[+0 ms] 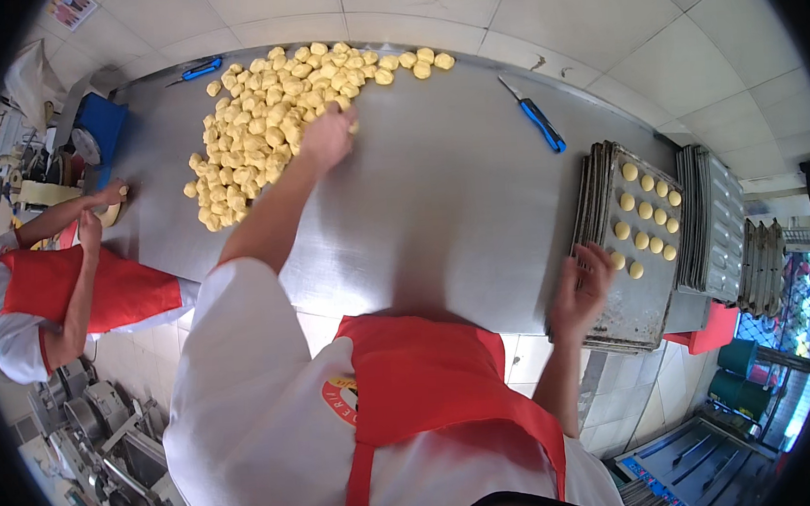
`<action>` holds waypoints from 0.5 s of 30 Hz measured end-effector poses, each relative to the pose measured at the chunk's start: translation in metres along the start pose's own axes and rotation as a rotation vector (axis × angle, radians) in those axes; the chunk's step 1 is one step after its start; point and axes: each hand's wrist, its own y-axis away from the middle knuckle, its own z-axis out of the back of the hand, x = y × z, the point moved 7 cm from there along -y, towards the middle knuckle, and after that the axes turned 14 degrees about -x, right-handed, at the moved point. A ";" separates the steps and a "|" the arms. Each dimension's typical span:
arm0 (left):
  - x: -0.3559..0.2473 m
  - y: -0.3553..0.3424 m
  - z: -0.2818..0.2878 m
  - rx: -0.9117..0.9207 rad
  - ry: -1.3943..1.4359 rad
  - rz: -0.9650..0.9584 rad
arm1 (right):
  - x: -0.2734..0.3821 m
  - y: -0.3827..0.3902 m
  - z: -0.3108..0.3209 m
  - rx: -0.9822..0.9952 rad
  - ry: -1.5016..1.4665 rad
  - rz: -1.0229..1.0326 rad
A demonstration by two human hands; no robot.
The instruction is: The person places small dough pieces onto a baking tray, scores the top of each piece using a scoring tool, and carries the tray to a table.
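A large heap of yellow dough balls (258, 123) lies on the steel table (439, 195), toward its far left. My left hand (328, 139) reaches to the heap's right edge, its fingers curled around a dough ball that is mostly hidden. Over at the right, my right hand (583, 288) hovers by the near left edge of a baking tray (617, 310). Its fingers are apart, with nothing seen in them. Rounded, smoother dough balls (644, 210) sit in rows on the tray, one of them close to my right fingertips.
Beneath the top tray is a stack of trays; more ridged metal pans (714, 220) stand to its right. A blue-handled knife (543, 124) rests at the far right of the table, another blue-handled tool (199, 71) at the far left. A co-worker in a red apron (115, 289) stands at the left end.
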 end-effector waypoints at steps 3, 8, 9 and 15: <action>-0.069 0.057 0.063 -0.239 0.729 0.021 | 0.058 0.044 -0.083 0.191 -0.283 -0.126; -0.125 0.163 0.040 0.032 1.817 0.461 | 0.067 0.095 -0.158 0.468 -0.438 -0.313; -0.106 0.170 0.033 -0.047 1.851 0.642 | 0.063 0.093 -0.147 0.397 -0.386 -0.251; 0.002 0.236 0.043 -0.096 0.411 0.073 | -0.017 0.124 -0.073 0.409 0.311 0.357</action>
